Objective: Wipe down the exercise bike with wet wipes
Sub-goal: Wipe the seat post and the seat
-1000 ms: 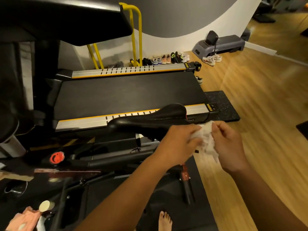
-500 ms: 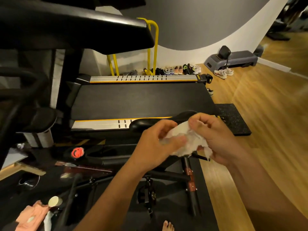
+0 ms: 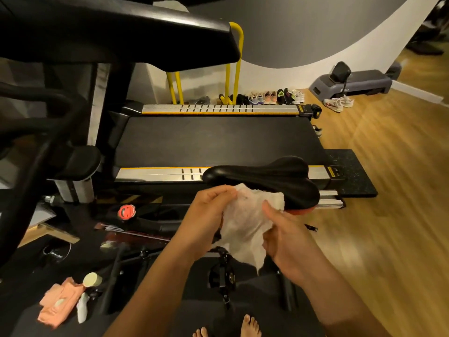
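This is a gym or fitness studio. A treadmill (image 3: pixel 218 139) fills the middle, with yellow rails (image 3: pixel 237 57) behind it. An exercise bike's saddle (image 3: pixel 267 176) stands near. A grey step platform (image 3: pixel 359 81) sits far right, trainers (image 3: pixel 272 97) line the far wall, and wood flooring (image 3: pixel 388 190) spreads right.

**Nothing legible in view**

You won't find any text you can read here. The yellow label (image 3: pixel 330 171) on the near rail end of the treadmill (image 3: pixel 218 142) carries marks too small to make out. The red lettering (image 3: pixel 132 232) along the bike frame (image 3: pixel 155 223) is blurred. The pale logo (image 3: pixel 345 90) on the grey step platform (image 3: pixel 362 81) is illegible.
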A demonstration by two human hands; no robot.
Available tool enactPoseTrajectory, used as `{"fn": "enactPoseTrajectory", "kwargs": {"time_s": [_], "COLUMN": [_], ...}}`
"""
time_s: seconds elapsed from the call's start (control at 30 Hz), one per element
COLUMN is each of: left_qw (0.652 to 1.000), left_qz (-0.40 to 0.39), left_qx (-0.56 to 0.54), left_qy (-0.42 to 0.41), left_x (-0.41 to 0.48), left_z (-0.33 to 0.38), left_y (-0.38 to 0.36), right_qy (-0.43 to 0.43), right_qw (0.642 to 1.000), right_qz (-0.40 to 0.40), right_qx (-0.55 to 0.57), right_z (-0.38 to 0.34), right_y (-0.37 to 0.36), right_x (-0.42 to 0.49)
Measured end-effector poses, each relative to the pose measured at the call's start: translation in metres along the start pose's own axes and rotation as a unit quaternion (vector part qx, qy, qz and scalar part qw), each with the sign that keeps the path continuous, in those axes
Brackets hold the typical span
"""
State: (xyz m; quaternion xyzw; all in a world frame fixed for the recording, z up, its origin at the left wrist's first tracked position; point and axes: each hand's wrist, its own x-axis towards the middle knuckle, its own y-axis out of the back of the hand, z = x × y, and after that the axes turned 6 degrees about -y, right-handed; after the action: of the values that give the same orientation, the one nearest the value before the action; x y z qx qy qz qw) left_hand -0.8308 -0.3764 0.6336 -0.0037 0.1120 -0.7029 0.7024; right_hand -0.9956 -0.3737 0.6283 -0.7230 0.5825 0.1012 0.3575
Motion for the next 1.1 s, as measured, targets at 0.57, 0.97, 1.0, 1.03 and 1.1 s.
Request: {"fn": "enactPoseTrajectory", "kwargs": {"time_s": [0.57, 0.97, 1.0, 1.03, 1.1], "left_qw": [0.980, 0.985, 0.984, 0.980, 0.968], "left_qz": [0.151, 0.032, -0.006, -0.023, 0.007], "left_qx": [0.128, 0.132, 0.151, 0.178, 0.240], "left_qy": [-0.023, -0.110, -0.095, -0.080, -0.068], "left_x": [-0.040, -0.064, -0.068, -0.074, -0.086], "left_z": [-0.038, -0.057, -0.058, -0.061, -0.064], "left_y": [0.024, 0.089, 0.093, 0.095, 0.097], "right_qy": [-0.057, 0.138, 0.139, 0.137, 0.139], "right_qw": [0.993, 0.968, 0.966, 0.963, 0.950], "right_qz": [0.080, 0.063, 0.055, 0.051, 0.049], "right_qx": [-0.067, -0.200, -0.211, -0.226, -0.277], "right_z": [0.049, 0.075, 0.077, 0.081, 0.087], "right_y": [-0.016, -0.034, -0.035, -0.035, -0.033], "right_x": [0.012, 0.007, 0.005, 0.003, -0.003]}}
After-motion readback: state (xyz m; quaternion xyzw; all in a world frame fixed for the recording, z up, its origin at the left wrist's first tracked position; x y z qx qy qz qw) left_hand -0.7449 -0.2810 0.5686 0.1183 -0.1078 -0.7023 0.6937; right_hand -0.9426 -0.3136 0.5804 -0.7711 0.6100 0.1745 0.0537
